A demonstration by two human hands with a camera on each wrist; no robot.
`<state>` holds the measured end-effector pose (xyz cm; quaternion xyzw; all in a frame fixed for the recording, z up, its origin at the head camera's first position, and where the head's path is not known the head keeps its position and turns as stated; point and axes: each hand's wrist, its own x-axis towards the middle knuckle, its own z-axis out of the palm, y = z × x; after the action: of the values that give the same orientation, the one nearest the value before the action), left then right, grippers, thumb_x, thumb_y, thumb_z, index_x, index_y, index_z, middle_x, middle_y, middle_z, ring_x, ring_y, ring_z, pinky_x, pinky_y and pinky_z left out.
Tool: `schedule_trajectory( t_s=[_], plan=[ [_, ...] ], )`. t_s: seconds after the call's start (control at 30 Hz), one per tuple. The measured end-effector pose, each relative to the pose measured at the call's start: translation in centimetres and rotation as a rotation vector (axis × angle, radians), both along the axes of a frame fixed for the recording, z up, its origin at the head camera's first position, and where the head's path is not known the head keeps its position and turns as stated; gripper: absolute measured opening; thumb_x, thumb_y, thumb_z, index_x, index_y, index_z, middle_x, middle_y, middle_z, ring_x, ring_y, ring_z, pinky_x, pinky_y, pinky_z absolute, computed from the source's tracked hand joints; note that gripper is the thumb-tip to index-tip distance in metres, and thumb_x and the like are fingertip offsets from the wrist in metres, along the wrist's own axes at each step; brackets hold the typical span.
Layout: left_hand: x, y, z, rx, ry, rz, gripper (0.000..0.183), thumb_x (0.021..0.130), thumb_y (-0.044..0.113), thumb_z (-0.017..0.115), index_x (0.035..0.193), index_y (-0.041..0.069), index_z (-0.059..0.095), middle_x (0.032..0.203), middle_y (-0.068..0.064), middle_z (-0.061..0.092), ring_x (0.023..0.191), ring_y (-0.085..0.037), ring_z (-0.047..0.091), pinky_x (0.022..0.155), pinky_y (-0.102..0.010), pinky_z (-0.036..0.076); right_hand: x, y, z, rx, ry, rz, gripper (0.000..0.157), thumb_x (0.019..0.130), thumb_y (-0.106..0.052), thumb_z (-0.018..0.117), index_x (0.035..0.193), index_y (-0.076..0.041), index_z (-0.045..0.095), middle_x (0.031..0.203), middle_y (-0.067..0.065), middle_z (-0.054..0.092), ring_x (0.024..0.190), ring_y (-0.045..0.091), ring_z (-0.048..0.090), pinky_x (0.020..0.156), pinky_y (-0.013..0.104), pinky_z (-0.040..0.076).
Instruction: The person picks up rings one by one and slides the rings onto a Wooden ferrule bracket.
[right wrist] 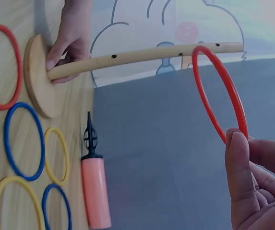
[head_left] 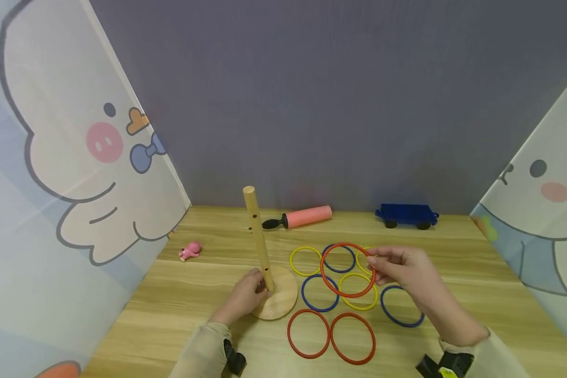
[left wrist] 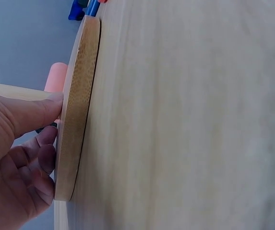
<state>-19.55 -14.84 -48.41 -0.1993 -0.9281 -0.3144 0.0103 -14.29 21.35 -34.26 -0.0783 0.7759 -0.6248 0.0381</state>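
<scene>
My right hand [head_left: 403, 270] pinches a red ring [head_left: 322, 268] at its right rim, between thumb and fingers, raised above the table. In the right wrist view this red ring [right wrist: 229, 88] is tilted near the top of the wooden post and overlaps it. My left hand [head_left: 247, 295] holds the foot of the post [head_left: 260, 241], low down at its round wooden base [head_left: 283, 302]. Seen from the left wrist, the thumb presses along the post by the base [left wrist: 79, 120], with the other fingers curled against it. The base rests flat on the table.
Flat on the table lie several rings: two red [head_left: 288, 334], three blue [head_left: 408, 325] and three yellow [head_left: 291, 261]. Further back are a pink pump [head_left: 308, 217] with a black end and a blue toy wagon [head_left: 406, 215]. A small pink figure [head_left: 190, 251] is at the left. Grey wall [head_left: 312, 105] behind.
</scene>
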Motion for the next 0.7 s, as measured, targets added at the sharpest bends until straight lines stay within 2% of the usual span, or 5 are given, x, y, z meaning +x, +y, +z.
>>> schedule_trajectory(
  t_s=[0.33, 0.7],
  plan=[
    [0.0, -0.1, -0.2, 0.004, 0.016, 0.016, 0.016, 0.081, 0.01, 0.079, 0.09, 0.013, 0.065, 0.086, 0.003, 0.052, 0.079, -0.013, 0.051, 0.069, -0.031, 0.045, -0.8, -1.9, 2.0, 0.003, 0.016, 0.006, 0.039, 0.093, -0.017, 0.067, 0.122, 0.01, 0.061, 0.091, 0.011, 0.07, 0.07, 0.019, 0.067, 0.066, 0.035, 0.057],
    [0.0, -0.2, -0.5, 0.024, 0.028, -0.015, 0.016, 0.082, 0.009, 0.078, 0.09, 0.012, 0.065, 0.083, 0.003, 0.049, 0.075, -0.011, 0.046, 0.065, -0.028, 0.042, -2.0, -3.8, 4.2, -0.007, 0.094, 0.046, 0.03, 0.093, -0.015, 0.068, 0.116, 0.005, 0.067, 0.089, 0.014, 0.07, 0.068, 0.023, 0.067, 0.065, 0.04, 0.057]
  ],
)
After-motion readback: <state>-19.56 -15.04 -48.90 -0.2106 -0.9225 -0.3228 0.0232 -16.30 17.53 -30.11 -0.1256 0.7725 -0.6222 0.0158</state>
